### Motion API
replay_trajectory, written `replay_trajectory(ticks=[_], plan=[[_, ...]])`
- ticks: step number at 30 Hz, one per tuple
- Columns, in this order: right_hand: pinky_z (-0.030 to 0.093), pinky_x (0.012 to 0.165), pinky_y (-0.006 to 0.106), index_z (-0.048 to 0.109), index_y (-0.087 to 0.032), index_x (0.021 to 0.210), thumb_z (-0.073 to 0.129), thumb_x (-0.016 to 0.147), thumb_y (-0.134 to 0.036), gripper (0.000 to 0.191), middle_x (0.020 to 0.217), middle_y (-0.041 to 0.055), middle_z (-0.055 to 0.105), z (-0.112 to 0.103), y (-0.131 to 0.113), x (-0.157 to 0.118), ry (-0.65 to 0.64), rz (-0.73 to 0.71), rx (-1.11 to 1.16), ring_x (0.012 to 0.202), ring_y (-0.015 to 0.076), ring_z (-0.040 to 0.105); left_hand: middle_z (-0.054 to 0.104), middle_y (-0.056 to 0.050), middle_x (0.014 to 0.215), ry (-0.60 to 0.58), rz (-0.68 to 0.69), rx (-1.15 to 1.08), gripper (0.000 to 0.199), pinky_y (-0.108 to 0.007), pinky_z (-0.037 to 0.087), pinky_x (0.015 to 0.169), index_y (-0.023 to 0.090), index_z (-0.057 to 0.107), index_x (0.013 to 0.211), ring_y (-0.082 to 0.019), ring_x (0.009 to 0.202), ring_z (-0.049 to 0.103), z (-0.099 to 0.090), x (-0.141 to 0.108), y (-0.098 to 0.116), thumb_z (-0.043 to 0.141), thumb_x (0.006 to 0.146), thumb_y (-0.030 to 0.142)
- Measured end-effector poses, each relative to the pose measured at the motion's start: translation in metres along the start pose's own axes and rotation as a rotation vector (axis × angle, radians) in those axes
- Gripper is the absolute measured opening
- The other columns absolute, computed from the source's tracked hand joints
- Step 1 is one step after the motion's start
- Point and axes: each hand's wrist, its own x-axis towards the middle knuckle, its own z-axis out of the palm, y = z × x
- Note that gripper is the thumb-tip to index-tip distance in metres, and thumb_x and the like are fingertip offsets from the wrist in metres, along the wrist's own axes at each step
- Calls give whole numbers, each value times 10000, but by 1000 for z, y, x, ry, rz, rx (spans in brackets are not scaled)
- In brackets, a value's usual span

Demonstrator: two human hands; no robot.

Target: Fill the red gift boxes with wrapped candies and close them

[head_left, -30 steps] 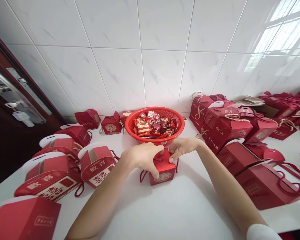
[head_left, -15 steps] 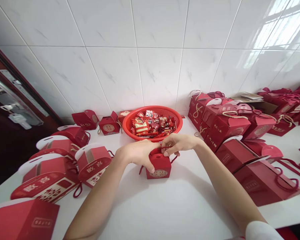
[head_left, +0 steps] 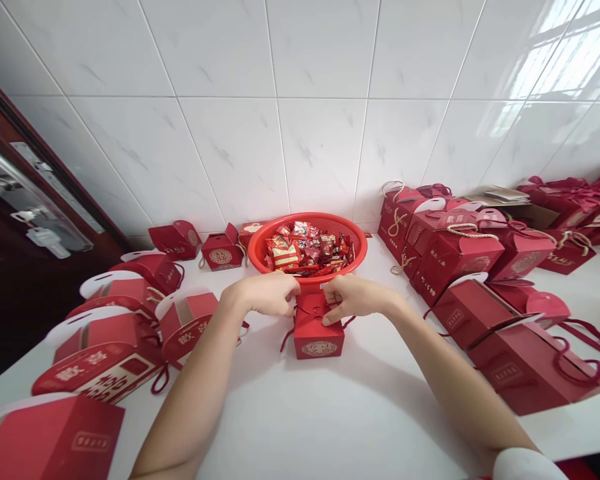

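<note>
A small red gift box with a gold emblem on its front stands upright on the white table, before a red basket of wrapped sweets. My left hand is at the box's upper left corner, fingers curled; whether they pinch anything is hidden. On the right side of the box top, my right hand grips with the thumb on the lid and the fingers bent behind it. Red cord hangs out at both sides of the box.
Several open red boxes line the table's left side. More red boxes, some with rope handles, are stacked at the right. Behind the table rises a tiled wall; a dark door with keys is at far left.
My left hand has moved left off the front of the box, and its fingers have curled. My right hand has bent its fingers over the box. More of the lid shows now.
</note>
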Motion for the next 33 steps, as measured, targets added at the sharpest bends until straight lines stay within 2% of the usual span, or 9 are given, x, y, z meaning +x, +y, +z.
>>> replay_trajectory(ticks=[3, 5, 8, 12, 14, 17, 24, 30, 33], plan=[[227, 505, 259, 406, -200, 644, 776, 722, -405, 430, 602, -71, 418, -1, -1, -2, -4, 3, -18, 564, 84, 348, 636, -47, 738, -11, -39, 2, 129, -311, 310, 508, 204, 576, 692, -200, 611, 558, 3, 6, 2, 549, 738, 322], [222, 502, 257, 388, -201, 638, 779, 723, -408, 450, 595, -73, 399, -2, -1, -3, -6, 20, -21, 559, 83, 332, 579, -27, 665, -4, -14, -10, 149, -312, 275, 490, 210, 506, 630, -174, 555, 499, 4, 7, 2, 553, 731, 309], [225, 497, 256, 379, -201, 632, 779, 732, -410, 462, 585, -75, 391, -3, -1, -4, -11, 29, -29, 555, 82, 326, 555, -5, 625, -21, 38, -73, 205, -295, 294, 487, 209, 471, 626, -152, 545, 492, 2, 7, -1, 566, 759, 332], [224, 502, 259, 384, -200, 635, 774, 733, -421, 458, 590, -72, 401, -1, 0, -3, -16, 26, -21, 552, 82, 334, 681, -36, 773, -93, 36, -211, 261, -270, 415, 530, 196, 536, 720, -169, 636, 611, -1, 8, -7, 618, 769, 439], [222, 504, 260, 374, -202, 632, 778, 723, -435, 475, 592, -71, 391, 0, 0, -1, -11, 24, -15, 553, 82, 331, 724, -63, 892, -117, 51, -273, 259, -270, 489, 582, 188, 574, 781, -192, 723, 656, -1, 9, -10, 648, 743, 433], [225, 506, 260, 358, -204, 631, 777, 717, -443, 490, 594, -72, 379, 1, 1, 0, 2, 16, -19, 557, 82, 318, 744, -72, 928, -140, 84, -343, 238, -276, 550, 646, 184, 599, 823, -211, 812, 680, 0, 10, -13, 666, 712, 383], [230, 514, 258, 378, -205, 644, 769, 710, -492, 490, 600, -71, 387, 1, -1, -1, 6, 19, -13, 562, 83, 321, 755, -68, 889, -140, 96, -401, 236, -266, 560, 662, 183, 597, 822, -230, 858, 703, 0, 11, -17, 681, 646, 317], [268, 511, 258, 410, -203, 646, 787, 698, -487, 475, 620, -63, 451, 1, -3, -1, -22, 27, 7, 574, 91, 387, 754, -59, 897, -176, 87, -432, 339, -254, 542, 669, 164, 621, 937, -222, 867, 701, -3, 10, -17, 674, 622, 276], [282, 514, 258, 434, -202, 654, 798, 691, -484, 462, 631, -58, 478, 1, -2, 0, -27, 44, -4, 581, 96, 411, 757, -60, 902, -189, 109, -478, 335, -263, 549, 685, 166, 616, 927, -224, 879, 702, -3, 11, -20, 682, 620, 283]])
